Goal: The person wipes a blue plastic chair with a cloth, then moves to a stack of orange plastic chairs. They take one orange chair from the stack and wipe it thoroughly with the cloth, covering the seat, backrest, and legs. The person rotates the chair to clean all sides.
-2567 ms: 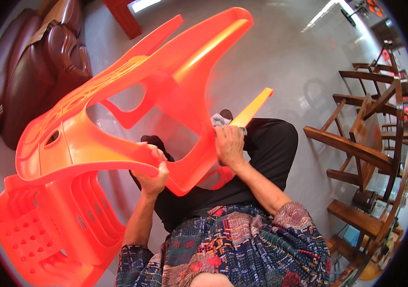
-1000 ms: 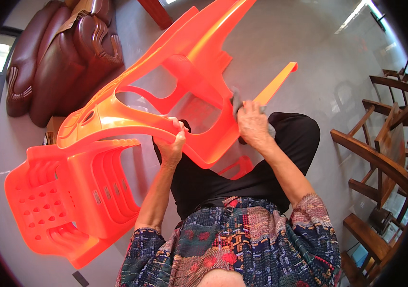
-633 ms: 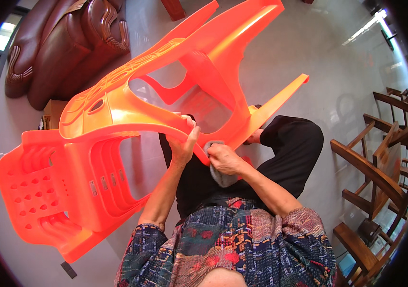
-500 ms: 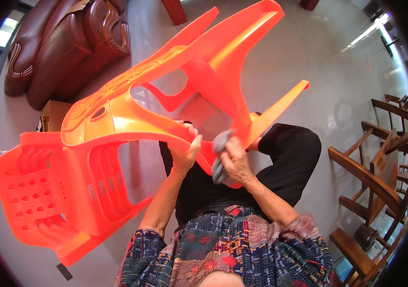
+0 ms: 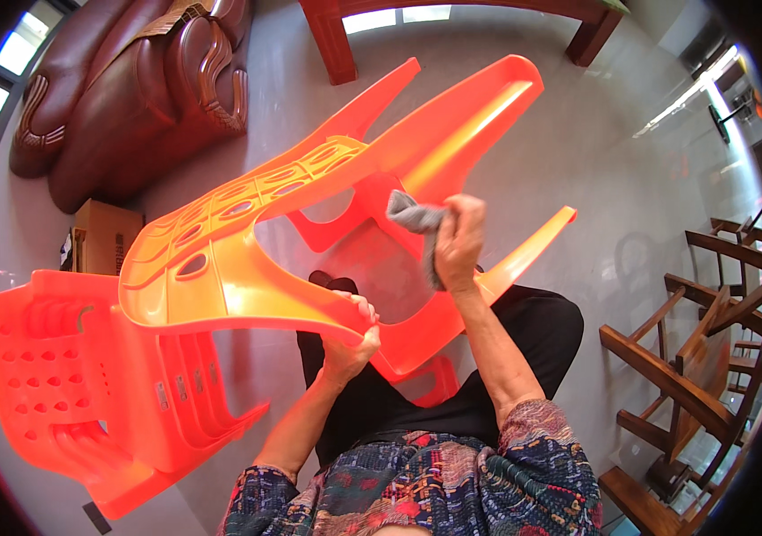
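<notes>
An orange plastic chair [image 5: 238, 295] lies tilted across my lap, its patterned backrest to the left and its legs spread up and to the right. My left hand [image 5: 351, 344] grips the chair's curved armrest, fingers wrapped over the edge. In my right hand [image 5: 461, 243] is a bunched grey cloth [image 5: 418, 214], held over the chair's frame near the base of a leg. Part of the cloth hangs below the fist. Whether it touches the plastic, I cannot tell.
Stacked orange chairs [image 5: 68, 384] stand at the left. Behind them are a cardboard box [image 5: 105, 234] and a brown leather sofa [image 5: 148, 107]. A reddish wooden table [image 5: 332, 45] stands at the far side. Wooden chairs [image 5: 667, 375] crowd the right.
My right hand has moved up and away from the armrest's lower corner with the cloth. The left hand keeps its grip. The whole view has shifted, showing more of the far table.
</notes>
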Demonstrator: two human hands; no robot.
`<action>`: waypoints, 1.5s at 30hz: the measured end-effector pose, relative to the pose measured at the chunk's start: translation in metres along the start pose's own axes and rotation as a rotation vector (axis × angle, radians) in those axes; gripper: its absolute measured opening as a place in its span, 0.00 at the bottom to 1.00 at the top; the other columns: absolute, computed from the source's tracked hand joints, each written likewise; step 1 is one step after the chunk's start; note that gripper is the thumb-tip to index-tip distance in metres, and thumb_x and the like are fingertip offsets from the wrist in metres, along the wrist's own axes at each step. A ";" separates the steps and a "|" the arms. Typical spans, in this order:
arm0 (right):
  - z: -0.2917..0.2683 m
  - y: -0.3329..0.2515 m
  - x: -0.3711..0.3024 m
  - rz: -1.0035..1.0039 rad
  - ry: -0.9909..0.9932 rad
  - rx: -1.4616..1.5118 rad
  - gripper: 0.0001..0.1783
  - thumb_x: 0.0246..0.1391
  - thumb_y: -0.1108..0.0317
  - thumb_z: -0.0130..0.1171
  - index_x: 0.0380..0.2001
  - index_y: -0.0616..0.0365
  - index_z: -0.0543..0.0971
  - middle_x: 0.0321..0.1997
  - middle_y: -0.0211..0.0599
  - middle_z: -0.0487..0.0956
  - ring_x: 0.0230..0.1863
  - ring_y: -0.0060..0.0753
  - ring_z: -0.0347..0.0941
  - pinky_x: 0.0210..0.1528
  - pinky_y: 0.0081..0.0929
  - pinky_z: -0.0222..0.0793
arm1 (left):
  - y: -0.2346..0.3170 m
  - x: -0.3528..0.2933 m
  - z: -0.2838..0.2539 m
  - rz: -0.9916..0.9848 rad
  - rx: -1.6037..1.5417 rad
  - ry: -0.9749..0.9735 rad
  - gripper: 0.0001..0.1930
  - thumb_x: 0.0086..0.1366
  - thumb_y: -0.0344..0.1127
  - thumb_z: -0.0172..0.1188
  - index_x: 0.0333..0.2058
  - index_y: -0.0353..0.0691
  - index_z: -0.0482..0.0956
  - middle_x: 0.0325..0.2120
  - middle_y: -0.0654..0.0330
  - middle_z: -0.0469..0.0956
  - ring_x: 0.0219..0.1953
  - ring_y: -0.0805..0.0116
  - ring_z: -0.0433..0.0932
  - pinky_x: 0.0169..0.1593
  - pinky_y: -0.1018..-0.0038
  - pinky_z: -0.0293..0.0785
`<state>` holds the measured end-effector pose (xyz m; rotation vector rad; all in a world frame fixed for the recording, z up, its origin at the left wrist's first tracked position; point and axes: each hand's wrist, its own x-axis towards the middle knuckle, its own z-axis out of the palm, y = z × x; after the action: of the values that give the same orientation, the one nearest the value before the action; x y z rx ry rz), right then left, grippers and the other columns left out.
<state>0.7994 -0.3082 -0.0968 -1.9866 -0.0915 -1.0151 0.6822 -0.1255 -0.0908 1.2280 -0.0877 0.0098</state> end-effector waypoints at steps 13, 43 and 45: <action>-0.011 0.017 0.092 -0.433 -0.462 -0.415 0.09 0.48 0.63 0.61 0.33 0.52 0.78 0.39 0.32 0.75 0.49 0.37 0.68 0.57 0.43 0.57 | -0.011 -0.005 -0.002 0.054 0.205 -0.121 0.33 0.41 0.09 0.52 0.47 0.44 0.58 0.33 0.62 0.64 0.35 0.71 0.67 0.42 0.72 0.70; -0.052 0.026 0.020 -0.268 -0.298 -0.389 0.08 0.47 0.69 0.56 0.34 0.55 0.73 0.46 0.39 0.71 0.51 0.46 0.63 0.52 0.51 0.58 | 0.001 -0.007 0.000 0.165 0.663 -0.286 0.12 0.45 0.25 0.60 0.26 0.36 0.65 0.22 0.60 0.62 0.26 0.69 0.64 0.30 0.73 0.64; -0.058 0.042 0.015 -0.258 -0.244 -0.366 0.07 0.48 0.70 0.55 0.33 0.54 0.73 0.42 0.38 0.72 0.49 0.45 0.65 0.51 0.50 0.58 | 0.010 -0.005 0.004 0.135 0.694 -0.337 0.12 0.45 0.27 0.61 0.24 0.36 0.64 0.21 0.60 0.62 0.24 0.66 0.64 0.29 0.71 0.64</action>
<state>0.7912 -0.3805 -0.0985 -2.4781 -0.3224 -0.9976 0.6762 -0.1254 -0.0803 1.9070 -0.4930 -0.0537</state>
